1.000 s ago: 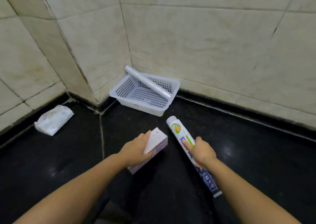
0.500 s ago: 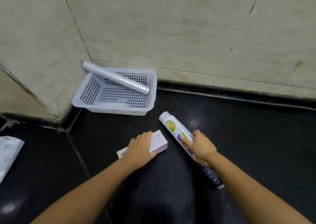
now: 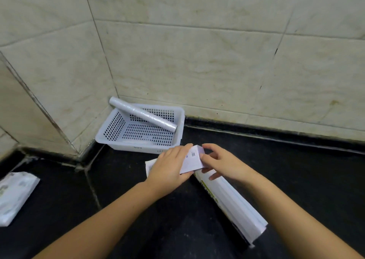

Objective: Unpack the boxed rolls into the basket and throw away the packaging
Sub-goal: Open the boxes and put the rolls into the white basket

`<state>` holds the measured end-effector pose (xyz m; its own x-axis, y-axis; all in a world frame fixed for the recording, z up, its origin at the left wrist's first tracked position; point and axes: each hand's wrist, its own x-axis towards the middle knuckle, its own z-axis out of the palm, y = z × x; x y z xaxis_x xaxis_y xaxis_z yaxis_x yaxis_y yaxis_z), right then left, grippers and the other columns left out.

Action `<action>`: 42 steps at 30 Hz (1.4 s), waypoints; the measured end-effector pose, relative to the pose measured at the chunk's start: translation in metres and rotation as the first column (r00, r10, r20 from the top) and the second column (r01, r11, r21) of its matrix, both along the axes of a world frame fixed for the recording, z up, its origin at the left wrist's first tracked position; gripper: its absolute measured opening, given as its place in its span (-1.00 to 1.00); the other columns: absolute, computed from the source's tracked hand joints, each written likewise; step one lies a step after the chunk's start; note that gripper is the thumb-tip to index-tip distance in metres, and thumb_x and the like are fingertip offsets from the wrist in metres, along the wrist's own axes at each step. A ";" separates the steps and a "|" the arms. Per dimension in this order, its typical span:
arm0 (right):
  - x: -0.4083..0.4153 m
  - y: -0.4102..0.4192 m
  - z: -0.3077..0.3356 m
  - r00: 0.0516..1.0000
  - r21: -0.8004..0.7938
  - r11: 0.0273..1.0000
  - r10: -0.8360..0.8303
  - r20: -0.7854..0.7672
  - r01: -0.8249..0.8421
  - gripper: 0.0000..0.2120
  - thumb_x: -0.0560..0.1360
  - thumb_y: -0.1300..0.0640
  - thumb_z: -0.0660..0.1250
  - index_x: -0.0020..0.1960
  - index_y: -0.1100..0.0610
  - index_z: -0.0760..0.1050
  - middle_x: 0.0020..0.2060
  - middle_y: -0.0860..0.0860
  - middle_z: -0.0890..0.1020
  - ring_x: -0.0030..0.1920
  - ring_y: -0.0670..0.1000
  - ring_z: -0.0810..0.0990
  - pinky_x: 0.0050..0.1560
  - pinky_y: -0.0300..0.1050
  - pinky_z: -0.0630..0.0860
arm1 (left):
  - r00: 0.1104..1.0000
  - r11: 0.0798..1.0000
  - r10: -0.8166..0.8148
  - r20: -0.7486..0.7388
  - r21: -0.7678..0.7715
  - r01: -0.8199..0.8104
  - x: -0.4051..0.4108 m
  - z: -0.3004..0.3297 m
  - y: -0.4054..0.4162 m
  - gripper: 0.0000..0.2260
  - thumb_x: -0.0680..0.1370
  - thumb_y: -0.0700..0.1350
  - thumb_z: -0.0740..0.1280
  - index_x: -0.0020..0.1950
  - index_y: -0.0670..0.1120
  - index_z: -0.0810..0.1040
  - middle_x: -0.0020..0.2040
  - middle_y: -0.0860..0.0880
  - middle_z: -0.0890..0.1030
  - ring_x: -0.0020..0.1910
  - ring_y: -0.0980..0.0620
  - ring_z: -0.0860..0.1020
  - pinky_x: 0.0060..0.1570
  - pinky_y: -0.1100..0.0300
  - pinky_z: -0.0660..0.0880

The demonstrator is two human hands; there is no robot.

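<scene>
A white perforated basket (image 3: 110, 139) stands in the wall corner on the black floor. One clear-wrapped roll (image 3: 143, 116) lies slanted across it, its upper end resting on the back left rim. In front of the basket my left hand (image 3: 169, 167) grips a pale lilac box (image 3: 192, 161) from the left. My right hand (image 3: 223, 161) has its fingers on that box's right end. A long white box (image 3: 231, 203) lies on the floor under my right wrist, running toward the lower right.
A soft white packet (image 3: 13, 195) lies on the floor at the far left. Beige tiled walls (image 3: 217, 61) close off the back and left. Black floor (image 3: 306, 179) stretches to the right of my hands.
My right hand has left the long box and moved to the end of the lilac box. The long box has rolled to show its white side. The camera moved closer.
</scene>
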<state>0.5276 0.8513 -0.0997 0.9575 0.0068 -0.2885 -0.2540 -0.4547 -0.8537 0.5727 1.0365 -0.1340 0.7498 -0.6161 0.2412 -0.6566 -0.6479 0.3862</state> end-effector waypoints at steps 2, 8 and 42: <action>-0.001 -0.003 0.004 0.999 -0.006 0.999 0.036 -0.019 -0.036 -0.45 0.52 -0.06 0.24 0.45 -0.03 0.16 0.04 0.02 0.60 -0.03 -0.04 0.66 -0.13 -0.11 0.66 | 0.999 0.999 -0.023 0.023 0.030 0.022 0.000 0.001 -0.001 -0.40 0.51 0.12 0.27 0.49 0.04 0.15 0.38 0.06 0.38 0.34 0.05 0.31 0.28 0.17 0.20; -0.002 -0.016 0.010 0.991 -0.034 0.991 0.128 -0.044 -0.129 -0.51 0.46 0.00 0.33 0.35 0.00 0.31 -0.09 0.00 0.62 -0.08 -0.05 0.66 -0.12 -0.04 0.68 | 0.990 0.992 -0.113 0.085 0.073 0.107 -0.001 0.007 -0.009 -0.46 0.52 0.09 0.28 0.45 0.11 0.15 0.34 0.10 0.39 0.32 0.08 0.32 0.29 0.15 0.19; -0.025 -0.023 0.050 0.727 -0.589 0.764 0.245 0.642 0.264 -0.86 0.47 0.15 0.34 0.02 0.10 0.54 -0.03 0.02 0.57 0.00 0.08 0.54 0.05 0.04 0.46 | 0.959 0.961 -0.113 -0.259 -0.272 0.040 -0.004 0.033 -0.017 -0.44 0.43 0.10 0.41 0.31 0.31 0.19 0.20 0.39 0.35 0.16 0.42 0.33 0.10 0.42 0.31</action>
